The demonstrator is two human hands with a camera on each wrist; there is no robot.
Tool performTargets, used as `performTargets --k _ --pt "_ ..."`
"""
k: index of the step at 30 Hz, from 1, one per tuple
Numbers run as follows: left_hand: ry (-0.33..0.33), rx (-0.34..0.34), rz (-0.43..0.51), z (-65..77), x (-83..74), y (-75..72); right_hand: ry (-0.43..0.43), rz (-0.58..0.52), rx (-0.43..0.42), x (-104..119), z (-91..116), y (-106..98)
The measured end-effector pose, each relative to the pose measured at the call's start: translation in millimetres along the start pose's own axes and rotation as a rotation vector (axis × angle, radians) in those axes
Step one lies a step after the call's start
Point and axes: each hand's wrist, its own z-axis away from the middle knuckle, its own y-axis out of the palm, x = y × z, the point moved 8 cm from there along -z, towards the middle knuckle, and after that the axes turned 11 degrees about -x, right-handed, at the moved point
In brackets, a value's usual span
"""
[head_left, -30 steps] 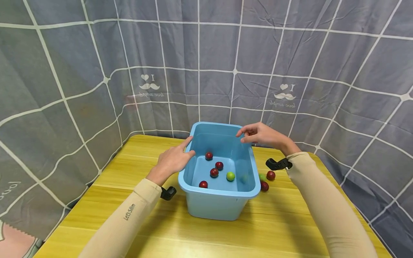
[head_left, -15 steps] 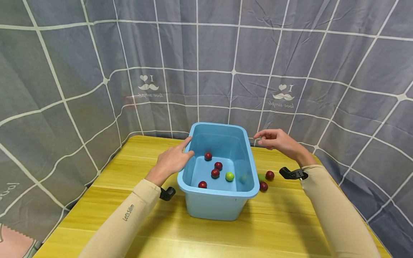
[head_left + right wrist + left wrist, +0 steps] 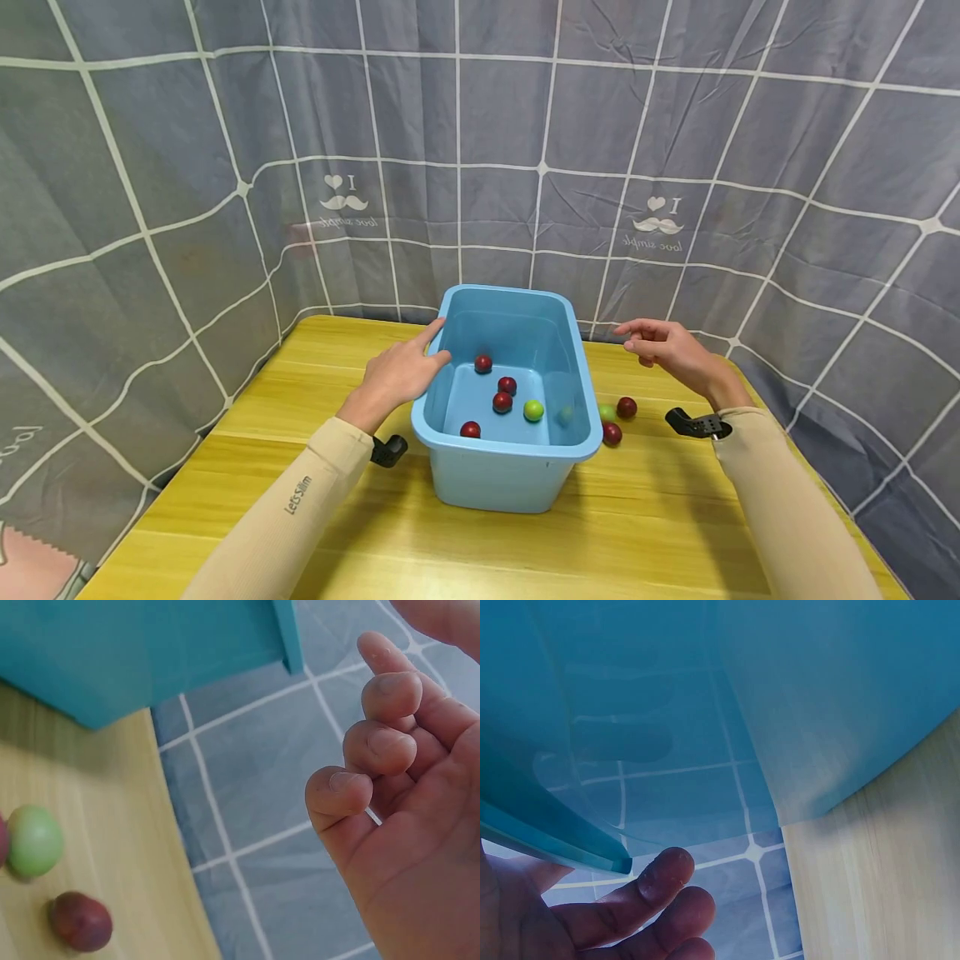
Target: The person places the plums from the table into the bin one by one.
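A light blue plastic tub (image 3: 498, 479) stands on the wooden table. My left hand (image 3: 401, 371) holds its left rim, thumb over the top; in the left wrist view the fingers (image 3: 667, 874) lie outside, under the lip. Inside the tub are several dark red plums (image 3: 502, 402) and one green plum-like fruit (image 3: 533, 410). My right hand (image 3: 675, 354) hovers to the right of the tub, fingers loosely bent, palm bare in the right wrist view. Below it, beside the tub, lie two dark red plums (image 3: 626, 407) and a green fruit (image 3: 34, 841).
The yellow wooden table (image 3: 300, 450) ends at the back against a grey curtain (image 3: 405, 108) with white grid lines, which also hangs along both sides. A black wrist camera (image 3: 697, 425) is strapped at the right sleeve, and another (image 3: 388, 451) at the left.
My right hand has moved from over the tub's far right rim outward to the right and lower. A red plum in the tub has rolled slightly right. The left hand stays put.
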Motion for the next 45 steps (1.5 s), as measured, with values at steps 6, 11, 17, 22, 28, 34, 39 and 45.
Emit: performTargets --k 6,11,17,22,28,34,39,45 --pt "0.002 -0.004 0.002 0.2 -0.5 -1.4 -0.005 -0.063 -0.012 -21.5 5.2 -3.0" --pt "0.001 -0.002 0.003 1.1 -0.9 -2.1 0.025 -0.087 -0.035 -41.5 8.0 -4.5" --pt "0.000 -0.004 0.007 0.4 0.2 -1.6 0.047 -0.128 -0.036 -62.4 12.1 -3.0" --pt "0.001 0.001 0.009 0.2 0.4 -0.4 0.074 -0.145 -0.042 -79.9 15.3 -2.3" --pt "0.008 -0.004 0.008 0.5 0.7 -0.3 0.092 -0.131 -0.062 -97.5 19.4 -2.5" --pt "0.008 0.000 0.014 0.3 0.4 0.5 0.147 -0.075 -0.089 -117.7 25.4 -2.2" --pt "0.004 0.004 0.016 0.3 0.6 1.7 0.175 -0.025 -0.100 -133.4 30.9 -4.1" --pt "0.004 0.004 0.013 0.5 0.3 1.2 0.196 -0.024 -0.096 -145.6 35.5 -3.4"
